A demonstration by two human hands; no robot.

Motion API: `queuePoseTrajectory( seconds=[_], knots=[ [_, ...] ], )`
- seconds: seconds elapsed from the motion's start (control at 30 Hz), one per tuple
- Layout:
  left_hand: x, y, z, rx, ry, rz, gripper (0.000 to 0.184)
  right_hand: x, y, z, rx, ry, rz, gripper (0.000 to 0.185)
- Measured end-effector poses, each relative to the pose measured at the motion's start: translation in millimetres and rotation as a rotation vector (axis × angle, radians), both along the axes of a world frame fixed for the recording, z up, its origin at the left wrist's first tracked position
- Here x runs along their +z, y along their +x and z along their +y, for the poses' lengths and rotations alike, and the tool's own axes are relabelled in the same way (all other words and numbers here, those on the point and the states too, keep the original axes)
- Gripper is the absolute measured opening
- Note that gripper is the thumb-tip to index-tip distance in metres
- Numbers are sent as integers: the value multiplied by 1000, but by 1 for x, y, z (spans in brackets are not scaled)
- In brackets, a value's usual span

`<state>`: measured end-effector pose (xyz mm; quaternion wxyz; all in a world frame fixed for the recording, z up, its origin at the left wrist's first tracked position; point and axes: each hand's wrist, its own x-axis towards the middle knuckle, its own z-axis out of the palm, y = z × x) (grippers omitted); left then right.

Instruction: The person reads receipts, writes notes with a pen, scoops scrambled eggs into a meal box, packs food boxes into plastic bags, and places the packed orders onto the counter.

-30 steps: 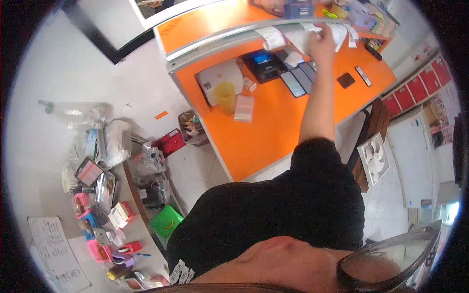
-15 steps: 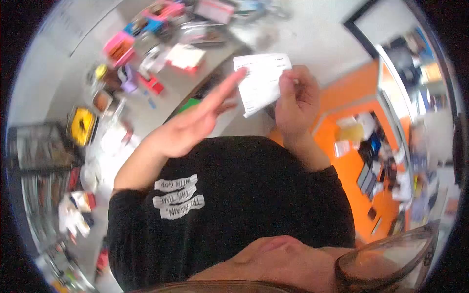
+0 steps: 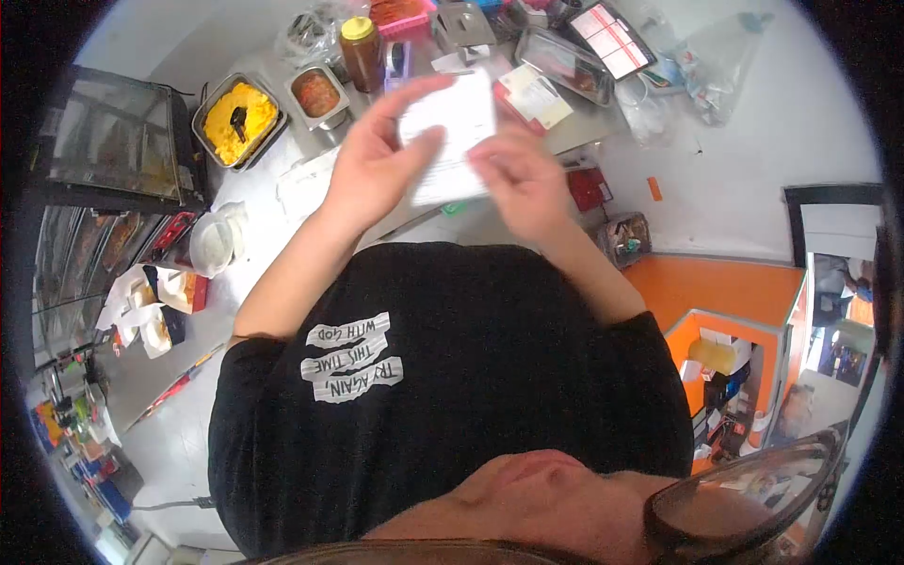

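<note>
A white printed paper slip [image 3: 457, 118] is held up in front of my chest, its print too blurred to read. My left hand [image 3: 372, 165] grips it from the left, thumb across the front face and fingers along the upper edge. At the slip's right edge, my right hand [image 3: 527, 184] is closed, with bent fingertips pinching the paper. Motion blurs the right fingers somewhat.
Beyond the slip, a counter holds a pan of yellow food [image 3: 235, 122], a small metal container of chopped food [image 3: 318, 94] and a brown bottle with a yellow lid [image 3: 361, 56]. A glass display case [image 3: 122, 137] stands left. An orange partition [image 3: 716, 287] is at right.
The left hand, earlier stretched out beside the slip, has closed on its left side. Slip and hands sit further left in view, and the camera view has turned.
</note>
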<state>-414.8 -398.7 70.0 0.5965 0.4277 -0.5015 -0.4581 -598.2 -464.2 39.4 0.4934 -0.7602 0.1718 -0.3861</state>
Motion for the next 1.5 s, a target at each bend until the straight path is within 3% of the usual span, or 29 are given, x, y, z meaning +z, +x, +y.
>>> queuePoseTrajectory(
  seconds=[0.03,0.13,0.2,0.27,0.33,0.43,0.5,0.57,0.63,0.7,0.77,0.83,0.97,1.13,1.23,1.33,1.43,1.5],
  knots=[
    [-14,12,-5,113,-4,-72,47,-13,7,-6,124,108,83,6],
    [-44,43,-4,303,-18,-323,32,-83,10,-43,426,-24,399,11],
    [-51,63,0,289,-26,-468,25,-167,-13,-93,69,226,500,15],
    [-53,71,3,199,-32,-563,20,-242,-54,-181,-447,-59,358,17],
    [-46,67,-2,193,-6,-492,18,-267,-88,-251,-831,75,474,19],
    [-36,62,-10,202,45,-477,19,-254,-69,-284,-514,276,486,25],
    [-37,58,-17,227,34,-482,20,-284,-36,-279,-314,253,530,28],
    [-33,57,-24,231,20,-532,21,-278,16,-258,-206,300,633,31],
    [-33,56,-28,246,5,-580,22,-214,50,-211,-188,426,825,32],
    [-27,53,-31,251,56,-552,23,-296,71,-223,-220,430,789,33],
    [-26,56,-32,246,67,-557,23,-307,76,-223,-163,612,635,32],
    [-28,61,-30,264,67,-541,22,-305,59,-218,-22,957,335,30],
    [-35,65,-19,294,92,-529,21,-325,30,-178,-263,298,261,26],
    [-41,74,-3,307,115,-547,19,-369,34,-180,-629,-328,462,27],
    [-51,97,21,299,152,-570,19,-373,33,-195,-669,573,383,26],
    [-58,116,45,307,198,-672,19,-293,49,-180,-592,595,234,20],
    [-68,131,69,356,212,-675,21,-299,65,-195,-505,226,379,15],
    [-76,146,86,359,237,-664,23,-281,65,-203,-397,492,420,14]
  ],
)
